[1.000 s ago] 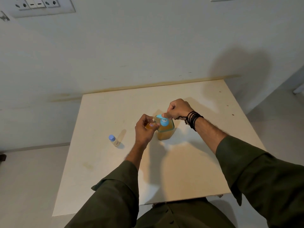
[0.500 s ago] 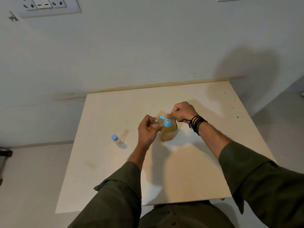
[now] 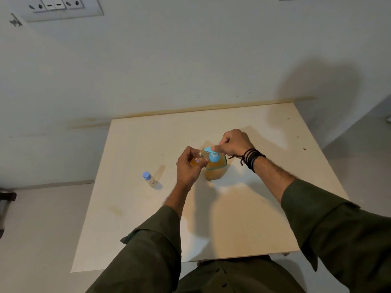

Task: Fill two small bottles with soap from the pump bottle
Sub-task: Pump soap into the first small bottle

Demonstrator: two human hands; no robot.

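Both hands busy: left hand (image 3: pixel 188 166) grips half-hidden small bottle (image 3: pixel 195 160); right hand (image 3: pixel 233 142) thumb presses pump bottle (image 3: pixel 214 166).

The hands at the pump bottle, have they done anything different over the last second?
Barely. The right hand keeps its thumb on the pump bottle, the left hand keeps gripping the small bottle under the spout. The capped bottle stands unmoved; only the camera shifted.

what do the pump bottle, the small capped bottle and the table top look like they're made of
Pump bottle: clear glossy plastic, likely; amber soap shows through, and the blue pump looks like opaque plastic.
Small capped bottle: clear plastic, seemingly; see-through body, matte blue cap.
Table top: pale laminate or painted board; flat, matte, lightly stained.
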